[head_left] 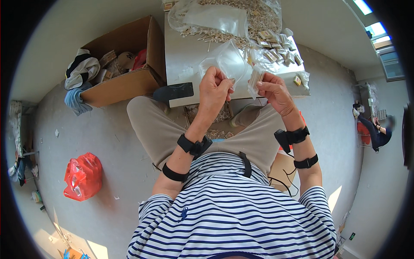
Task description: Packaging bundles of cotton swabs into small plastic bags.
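Note:
My left hand (212,91) is closed in a pinch on a clear plastic bag (230,59), which fans out above the fingers over the table's near part. To its right, my right hand (278,96) grips a small clear pack of thin pale sticks (255,79), which look like cotton swabs. Thumb and fingers close on the pack's right side. The two hands are apart, raised near the front edge of the white table (185,52). Whether the left fingers also hold something smaller cannot be seen.
Loose swabs (263,21) lie heaped at the table's back under clear plastic, with several filled packs (276,54) at right. An open cardboard box (125,88) stands left of the table. A red plastic bag (83,177) sits on the floor. Another person (379,131) sits far right.

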The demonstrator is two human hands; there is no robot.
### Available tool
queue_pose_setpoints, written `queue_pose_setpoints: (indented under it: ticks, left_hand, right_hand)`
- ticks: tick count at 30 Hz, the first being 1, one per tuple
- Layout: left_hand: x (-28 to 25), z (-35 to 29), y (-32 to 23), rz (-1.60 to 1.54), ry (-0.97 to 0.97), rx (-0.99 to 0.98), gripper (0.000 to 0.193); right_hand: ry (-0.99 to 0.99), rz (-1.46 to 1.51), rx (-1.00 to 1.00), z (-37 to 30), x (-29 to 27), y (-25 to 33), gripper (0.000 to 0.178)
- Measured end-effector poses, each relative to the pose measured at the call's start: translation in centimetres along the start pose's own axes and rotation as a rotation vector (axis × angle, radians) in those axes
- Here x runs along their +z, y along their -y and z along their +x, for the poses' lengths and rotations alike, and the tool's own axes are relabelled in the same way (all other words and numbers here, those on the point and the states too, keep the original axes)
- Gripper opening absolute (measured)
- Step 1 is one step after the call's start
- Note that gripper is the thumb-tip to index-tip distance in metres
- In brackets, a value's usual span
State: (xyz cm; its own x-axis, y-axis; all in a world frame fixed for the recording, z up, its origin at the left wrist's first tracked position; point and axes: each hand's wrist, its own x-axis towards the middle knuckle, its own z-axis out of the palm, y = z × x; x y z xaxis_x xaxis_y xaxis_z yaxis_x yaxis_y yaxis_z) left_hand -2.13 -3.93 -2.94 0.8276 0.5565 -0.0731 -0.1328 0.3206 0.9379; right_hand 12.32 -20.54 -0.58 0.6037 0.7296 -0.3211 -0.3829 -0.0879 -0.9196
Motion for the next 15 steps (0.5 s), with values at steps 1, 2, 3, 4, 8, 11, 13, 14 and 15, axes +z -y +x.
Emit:
queue_pose_setpoints:
  ticks: [1, 2, 3, 4, 8, 11, 13, 14, 15]
  left_hand:
    - [0.1, 0.0, 0.0, 0.004, -0.007, 0.004, 0.017]
    - [0.0, -0.1, 0.0, 0.003, -0.018, 0.008, 0.017]
    - [0.0, -0.1, 0.0, 0.006, -0.014, 0.015, 0.016]
    - [0.0, -0.1, 0.1, 0.008, -0.011, 0.020, 0.016]
    - [0.6, -0.6, 0.1, -0.030, -0.090, 0.037, 0.015]
    - [1.2, -0.5, 0.4, -0.006, -0.175, 0.071, 0.016]
    - [0.9, -0.4, 0.7, 0.041, -0.208, 0.117, 0.014]
    - [0.7, -0.4, 0.9, 0.094, -0.229, 0.164, 0.012]
    - [0.6, -0.3, 1.0, 0.133, -0.252, 0.201, 0.012]
  right_hand:
    - [-0.009, -0.039, -0.034, 0.1, 0.1, 0.6, 0.028]
    - [-0.016, -0.077, -0.067, 0.3, 0.2, 1.3, 0.028]
    - [0.003, -0.119, -0.114, 0.6, 0.4, 2.2, 0.029]
    - [0.021, -0.121, -0.170, 0.9, 1.0, 3.2, 0.030]
    - [0.091, -0.180, -0.204, 2.9, 5.3, 6.0, 0.029]
    - [0.175, -0.408, -0.156, 5.9, 5.9, 5.1, 0.031]
    - [0.201, -0.798, -0.134, 6.8, 6.6, 4.8, 0.033]
    - [0.222, -0.804, -0.124, 7.4, 6.9, 4.6, 0.033]
    - [0.255, -0.979, -0.076, 7.9, 7.0, 4.4, 0.033]
